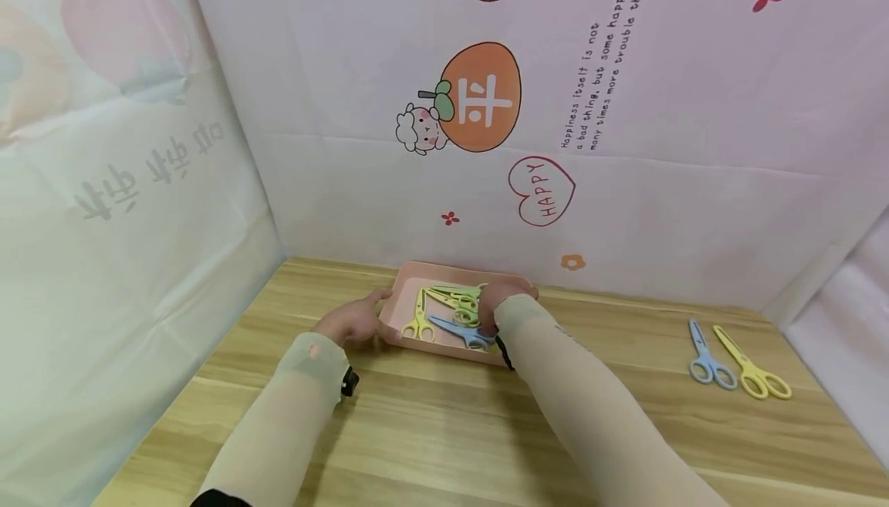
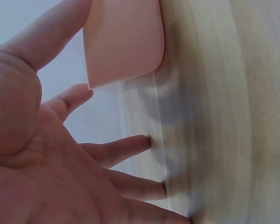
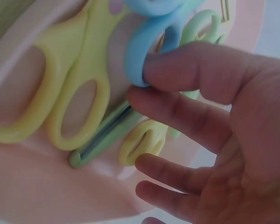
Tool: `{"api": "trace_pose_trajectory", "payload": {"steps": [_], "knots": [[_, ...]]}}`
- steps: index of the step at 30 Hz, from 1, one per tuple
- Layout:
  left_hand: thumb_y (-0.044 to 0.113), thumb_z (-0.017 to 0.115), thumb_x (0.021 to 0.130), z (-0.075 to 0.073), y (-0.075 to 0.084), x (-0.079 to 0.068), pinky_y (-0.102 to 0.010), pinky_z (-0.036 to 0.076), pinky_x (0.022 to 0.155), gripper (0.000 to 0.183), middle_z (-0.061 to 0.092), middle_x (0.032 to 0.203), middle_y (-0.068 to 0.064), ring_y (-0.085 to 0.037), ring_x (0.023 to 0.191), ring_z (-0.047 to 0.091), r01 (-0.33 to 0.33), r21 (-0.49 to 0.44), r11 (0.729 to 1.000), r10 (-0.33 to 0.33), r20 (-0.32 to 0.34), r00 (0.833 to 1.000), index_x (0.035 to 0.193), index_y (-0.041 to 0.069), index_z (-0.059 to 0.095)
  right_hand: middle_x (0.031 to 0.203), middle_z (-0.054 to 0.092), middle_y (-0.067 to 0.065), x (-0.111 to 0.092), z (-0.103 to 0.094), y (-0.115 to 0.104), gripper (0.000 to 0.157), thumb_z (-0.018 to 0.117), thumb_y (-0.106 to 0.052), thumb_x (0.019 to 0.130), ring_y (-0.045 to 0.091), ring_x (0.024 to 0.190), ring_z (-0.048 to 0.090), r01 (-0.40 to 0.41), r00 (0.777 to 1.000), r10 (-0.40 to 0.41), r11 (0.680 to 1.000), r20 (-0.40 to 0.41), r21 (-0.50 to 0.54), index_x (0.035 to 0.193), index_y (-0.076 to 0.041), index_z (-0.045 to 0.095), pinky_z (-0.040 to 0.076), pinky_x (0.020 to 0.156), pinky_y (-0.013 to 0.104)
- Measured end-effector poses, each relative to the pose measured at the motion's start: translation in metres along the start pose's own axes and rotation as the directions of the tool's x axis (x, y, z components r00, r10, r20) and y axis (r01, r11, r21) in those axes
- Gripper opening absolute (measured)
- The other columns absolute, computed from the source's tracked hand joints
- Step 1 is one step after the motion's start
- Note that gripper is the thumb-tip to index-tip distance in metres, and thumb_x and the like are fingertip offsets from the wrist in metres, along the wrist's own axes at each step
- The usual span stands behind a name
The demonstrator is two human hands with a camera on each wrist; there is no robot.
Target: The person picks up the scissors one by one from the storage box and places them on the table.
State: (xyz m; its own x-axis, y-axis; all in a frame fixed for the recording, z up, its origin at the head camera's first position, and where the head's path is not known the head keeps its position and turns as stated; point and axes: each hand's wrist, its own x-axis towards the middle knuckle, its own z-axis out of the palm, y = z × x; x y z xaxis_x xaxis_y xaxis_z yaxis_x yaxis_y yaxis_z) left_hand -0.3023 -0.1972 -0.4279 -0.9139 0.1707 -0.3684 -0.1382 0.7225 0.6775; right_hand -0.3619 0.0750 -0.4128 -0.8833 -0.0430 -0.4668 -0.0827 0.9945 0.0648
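A pink tray at the back of the table contains several scissors, with yellow scissors to the left and green scissors near the far side. My left hand is at the tray's left end. In the left wrist view its fingers are spread and mostly straight, thumb and index fingertip right at the tray's edge. Over the right part of the tray, my right hand pinches a handle loop of blue scissors between thumb and index finger. The right hand hides some scissors from the head view.
On the right of the wooden table lie another pair of blue scissors and a pair of yellow scissors, side by side. A printed cloth hangs close behind the tray, with more cloth at both sides.
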Motion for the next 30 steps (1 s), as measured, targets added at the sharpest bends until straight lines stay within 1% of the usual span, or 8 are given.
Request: {"api": "trace_pose_trajectory", "payload": {"steps": [4, 8, 11, 15, 20, 24, 28, 30], "knots": [[0.028, 0.089, 0.076, -0.005, 0.005, -0.002, -0.056, 0.026, 0.110, 0.106, 0.029, 0.156, -0.024, -0.039, 0.139, 0.031, 0.030, -0.009, 1.000, -0.030, 0.026, 0.999, 0.159, 0.023, 0.025, 0.077, 0.052, 0.001, -0.009, -0.005, 0.001, 0.027, 0.069, -0.011, 0.073, 0.019, 0.067, 0.039, 0.028, 0.999, -0.029, 0.999, 0.038, 0.027, 0.052, -0.019, 0.053, 0.031, 0.060, 0.035], [0.023, 0.088, 0.077, -0.010, 0.010, -0.002, -0.059, 0.029, 0.108, 0.102, 0.032, 0.154, -0.025, -0.042, 0.137, 0.033, 0.038, 0.034, 0.999, -0.039, 0.014, 0.999, 0.159, 0.022, 0.027, 0.066, 0.043, 0.000, -0.015, -0.008, 0.003, 0.030, 0.063, -0.007, 0.073, 0.018, 0.060, 0.031, 0.045, 0.998, -0.048, 0.997, 0.049, 0.061, 0.050, -0.019, 0.048, 0.029, 0.060, 0.035], [0.023, 0.087, 0.077, -0.012, 0.014, -0.001, -0.059, 0.032, 0.106, 0.101, 0.035, 0.154, -0.024, -0.043, 0.137, 0.034, 0.039, 0.082, 0.996, -0.040, 0.001, 0.999, 0.159, 0.021, 0.028, 0.064, 0.045, -0.001, -0.017, -0.009, 0.004, 0.027, 0.064, -0.006, 0.071, 0.019, 0.060, 0.034, 0.033, 0.998, -0.038, 0.996, 0.047, 0.084, 0.050, -0.018, 0.051, 0.032, 0.067, 0.038], [0.023, 0.089, 0.076, -0.013, 0.016, 0.000, -0.057, 0.031, 0.108, 0.103, 0.033, 0.157, -0.019, -0.041, 0.140, 0.031, 0.059, 0.079, 0.995, -0.059, 0.007, 0.998, 0.160, 0.023, 0.028, 0.060, 0.043, -0.001, -0.016, -0.010, 0.007, 0.028, 0.064, -0.006, 0.071, 0.019, 0.057, 0.034, 0.029, 0.998, -0.033, 0.997, 0.060, 0.076, 0.049, -0.018, 0.050, 0.033, 0.080, 0.046], [0.027, 0.089, 0.076, -0.013, 0.017, 0.001, -0.055, 0.030, 0.109, 0.103, 0.033, 0.157, -0.018, -0.039, 0.141, 0.030, 0.069, 0.110, 0.992, -0.071, 0.014, 0.997, 0.159, 0.025, 0.029, 0.053, 0.035, -0.002, -0.012, -0.011, 0.011, 0.031, 0.059, -0.003, 0.070, 0.017, 0.050, 0.026, 0.069, 0.995, -0.072, 0.996, 0.064, 0.055, 0.048, -0.019, 0.044, 0.031, 0.086, 0.054], [0.030, 0.087, 0.078, -0.013, 0.017, 0.002, -0.054, 0.032, 0.108, 0.100, 0.036, 0.155, -0.020, -0.040, 0.140, 0.033, 0.053, 0.165, 0.985, -0.056, 0.017, 0.998, 0.159, 0.025, 0.029, 0.054, 0.027, -0.002, -0.011, -0.014, 0.015, 0.034, 0.057, 0.001, 0.068, 0.017, 0.050, 0.019, 0.098, 0.995, -0.100, 0.993, 0.030, 0.062, 0.048, -0.020, 0.038, 0.034, 0.075, 0.048], [0.032, 0.086, 0.079, -0.013, 0.016, 0.003, -0.056, 0.031, 0.108, 0.100, 0.035, 0.155, -0.020, -0.041, 0.140, 0.032, 0.059, 0.184, 0.981, -0.063, 0.017, 0.998, 0.160, 0.027, 0.028, 0.053, 0.022, -0.002, -0.016, -0.018, 0.018, 0.036, 0.057, 0.004, 0.067, 0.014, 0.049, 0.015, 0.133, 0.991, -0.135, 0.986, 0.016, 0.099, 0.047, -0.019, 0.038, 0.026, 0.053, 0.035], [0.033, 0.087, 0.078, -0.013, 0.015, 0.003, -0.057, 0.029, 0.109, 0.101, 0.034, 0.156, -0.020, -0.041, 0.140, 0.031, 0.069, 0.176, 0.982, -0.073, 0.019, 0.997, 0.160, 0.028, 0.027, 0.054, 0.020, -0.003, -0.019, -0.020, 0.020, 0.036, 0.056, 0.005, 0.067, 0.013, 0.049, 0.014, 0.157, 0.987, -0.160, 0.981, 0.012, 0.116, 0.047, -0.019, 0.038, 0.020, 0.049, 0.031]]}}
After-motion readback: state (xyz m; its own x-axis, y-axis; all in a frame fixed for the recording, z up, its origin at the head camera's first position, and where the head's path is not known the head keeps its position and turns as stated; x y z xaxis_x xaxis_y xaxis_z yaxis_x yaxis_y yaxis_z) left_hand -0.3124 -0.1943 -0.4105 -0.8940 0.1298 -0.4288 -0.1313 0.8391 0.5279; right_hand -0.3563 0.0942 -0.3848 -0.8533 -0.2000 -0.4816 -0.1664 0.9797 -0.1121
